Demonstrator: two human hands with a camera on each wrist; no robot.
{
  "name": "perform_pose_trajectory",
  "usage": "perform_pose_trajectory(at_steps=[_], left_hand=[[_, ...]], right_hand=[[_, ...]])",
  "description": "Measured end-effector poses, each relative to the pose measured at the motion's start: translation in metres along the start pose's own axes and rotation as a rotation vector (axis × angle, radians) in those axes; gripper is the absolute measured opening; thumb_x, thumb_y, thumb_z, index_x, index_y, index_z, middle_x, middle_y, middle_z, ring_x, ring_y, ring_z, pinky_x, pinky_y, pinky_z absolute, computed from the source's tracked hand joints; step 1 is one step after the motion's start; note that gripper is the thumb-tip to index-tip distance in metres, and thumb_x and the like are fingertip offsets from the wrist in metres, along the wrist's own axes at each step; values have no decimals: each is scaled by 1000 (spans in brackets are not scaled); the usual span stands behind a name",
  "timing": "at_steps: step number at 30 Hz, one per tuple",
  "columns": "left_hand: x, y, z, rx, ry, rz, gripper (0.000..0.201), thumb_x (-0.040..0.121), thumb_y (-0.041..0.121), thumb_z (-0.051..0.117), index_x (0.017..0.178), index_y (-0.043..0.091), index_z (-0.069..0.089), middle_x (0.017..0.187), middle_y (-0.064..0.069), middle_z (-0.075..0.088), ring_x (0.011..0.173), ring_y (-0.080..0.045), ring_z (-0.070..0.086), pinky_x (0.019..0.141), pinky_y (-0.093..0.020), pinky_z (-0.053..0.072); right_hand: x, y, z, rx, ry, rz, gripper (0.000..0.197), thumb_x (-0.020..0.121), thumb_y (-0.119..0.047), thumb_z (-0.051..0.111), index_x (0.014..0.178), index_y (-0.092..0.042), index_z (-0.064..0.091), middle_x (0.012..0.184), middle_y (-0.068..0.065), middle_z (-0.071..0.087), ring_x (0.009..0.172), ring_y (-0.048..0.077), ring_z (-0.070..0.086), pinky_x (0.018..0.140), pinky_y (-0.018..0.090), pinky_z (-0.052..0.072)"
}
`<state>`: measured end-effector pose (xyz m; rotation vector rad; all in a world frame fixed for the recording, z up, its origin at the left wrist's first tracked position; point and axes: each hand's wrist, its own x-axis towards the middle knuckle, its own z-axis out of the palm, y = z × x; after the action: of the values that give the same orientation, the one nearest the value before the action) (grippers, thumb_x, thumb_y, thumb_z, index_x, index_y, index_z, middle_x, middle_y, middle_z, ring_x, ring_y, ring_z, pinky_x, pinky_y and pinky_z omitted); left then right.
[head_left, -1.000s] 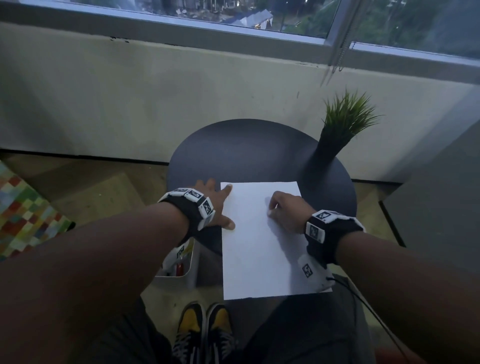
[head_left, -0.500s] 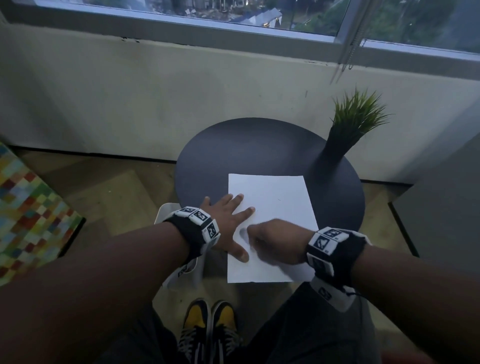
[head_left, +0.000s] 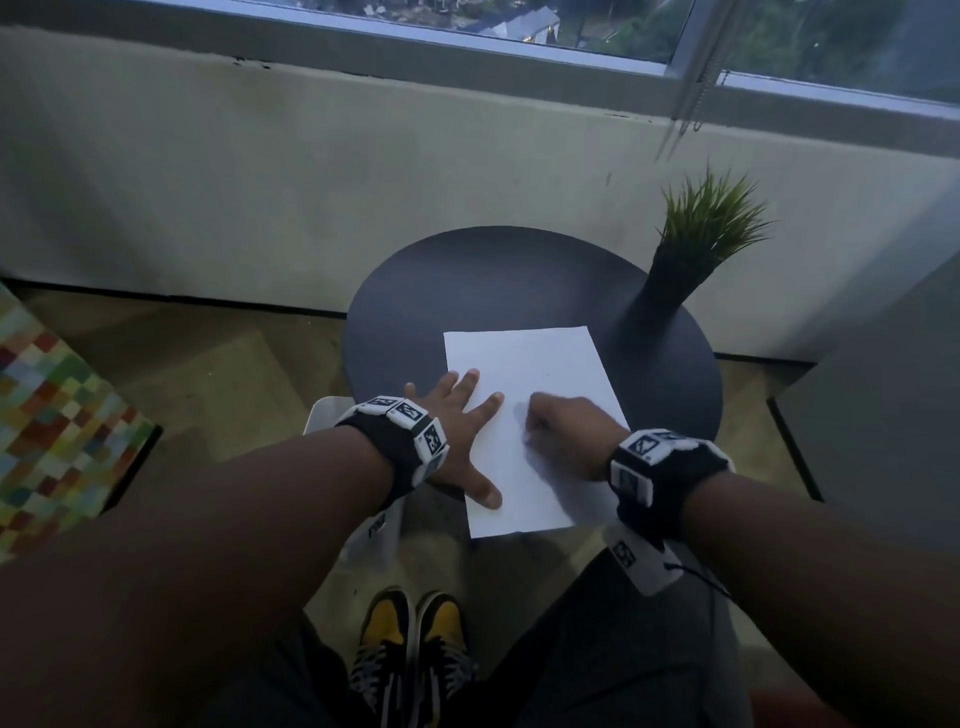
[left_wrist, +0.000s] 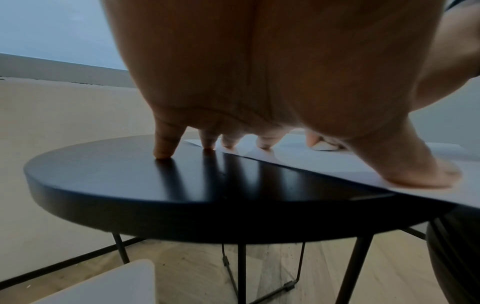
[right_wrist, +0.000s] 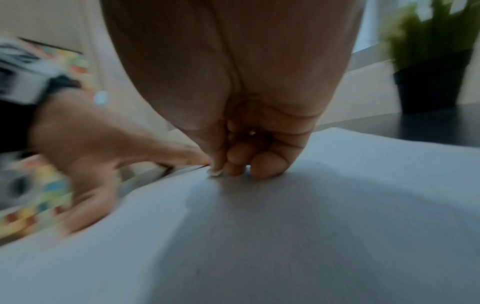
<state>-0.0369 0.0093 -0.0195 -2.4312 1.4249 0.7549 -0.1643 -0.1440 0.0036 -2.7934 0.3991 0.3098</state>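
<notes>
A white sheet of paper (head_left: 540, 374) lies flat on a round dark table (head_left: 467, 280), its near edge reaching past the table's rim. My left hand (head_left: 457, 415) lies spread on the sheet's left edge, thumb and index finger on the paper and the outer fingers on the bare tabletop (left_wrist: 130, 174). My right hand (head_left: 566, 431) is curled into a loose fist and presses its fingertips down on the middle of the paper (right_wrist: 285, 236). I see nothing held inside it. The right wrist view is blurred by motion.
A black pot (head_left: 660, 296) with green grass-like leaves (head_left: 711, 218) stands at the table's far right edge. A white bin (head_left: 322, 415) sits on the floor under the table's left side. A multicoloured checked cushion or rug (head_left: 47, 415) lies at the left, and a low wall under a window is behind.
My right fist slid from the sheet's far part down toward my left hand, then back to the middle. My left hand shifted nearer along the left edge and spread further onto the paper.
</notes>
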Motion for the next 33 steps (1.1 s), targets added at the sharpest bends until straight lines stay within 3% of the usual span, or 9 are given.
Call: perform_pose_trajectory(at_steps=[2, 7, 12, 16, 21, 26, 29, 31, 33], left_hand=[[2, 1, 0, -6, 6, -10, 139, 59, 94, 61, 157, 38, -20, 166, -1, -30, 154, -29, -21, 119, -69, 2], [2, 0, 1, -16, 9, 1, 139, 59, 93, 63, 157, 39, -18, 166, -1, -30, 154, -29, -21, 117, -71, 2], [3, 1, 2, -14, 16, -14, 139, 58, 95, 62, 156, 40, -20, 166, -1, -31, 154, -29, -21, 118, -71, 2], [2, 2, 0, -15, 15, -10, 140, 57, 94, 63, 157, 39, -18, 166, -3, -29, 154, -31, -21, 115, -73, 3], [-1, 9, -6, -11, -6, -11, 130, 61, 90, 65, 155, 50, -16, 165, -6, -30, 153, -35, -22, 114, -75, 2], [-3, 10, -9, 16, -26, -3, 128, 63, 90, 64, 153, 51, -17, 165, -9, -31, 153, -38, -21, 113, -76, 6], [-3, 11, -10, 12, -39, -8, 129, 63, 89, 66, 154, 51, -18, 164, -8, -32, 153, -37, -22, 114, -75, 4], [-2, 11, -9, 9, -39, -11, 129, 63, 88, 66, 153, 51, -18, 164, -7, -32, 153, -37, -23, 114, -75, 3], [-2, 10, -8, 6, -42, -13, 129, 62, 89, 66, 153, 51, -18, 164, -7, -33, 153, -36, -23, 114, -75, 3]], right_hand=[[3, 4, 3, 2, 67, 73, 8, 93, -22, 51, 96, -17, 56, 100, 7, 67, 91, 28, 60, 78, 35, 49], [-13, -38, 15, -35, -115, -189, 14, 93, -21, 58, 107, -16, 60, 105, 6, 69, 91, 25, 63, 74, 27, 42], [4, -8, 2, 0, 61, 27, 10, 95, -25, 52, 99, -17, 56, 102, 8, 67, 93, 28, 62, 82, 36, 50], [-26, -30, 14, -41, -147, -218, 9, 94, -22, 50, 100, -24, 56, 99, 5, 68, 88, 25, 63, 80, 34, 52], [-9, 13, -3, 4, 0, 88, 9, 95, -25, 54, 98, -17, 56, 99, 4, 65, 91, 26, 59, 75, 33, 45], [-37, -28, 16, -4, -114, -158, 5, 94, -22, 49, 89, -23, 47, 85, 1, 63, 76, 23, 58, 70, 32, 49], [-22, -5, 4, 37, -116, -15, 8, 93, -22, 51, 97, -21, 58, 100, 3, 67, 89, 22, 60, 80, 33, 51], [-12, 18, -1, 68, 0, 151, 6, 93, -22, 52, 95, -19, 56, 100, 5, 67, 90, 24, 60, 80, 35, 50], [-11, 14, 4, 30, 52, 148, 4, 93, -22, 50, 93, -18, 50, 97, 7, 65, 89, 28, 60, 79, 38, 51]])
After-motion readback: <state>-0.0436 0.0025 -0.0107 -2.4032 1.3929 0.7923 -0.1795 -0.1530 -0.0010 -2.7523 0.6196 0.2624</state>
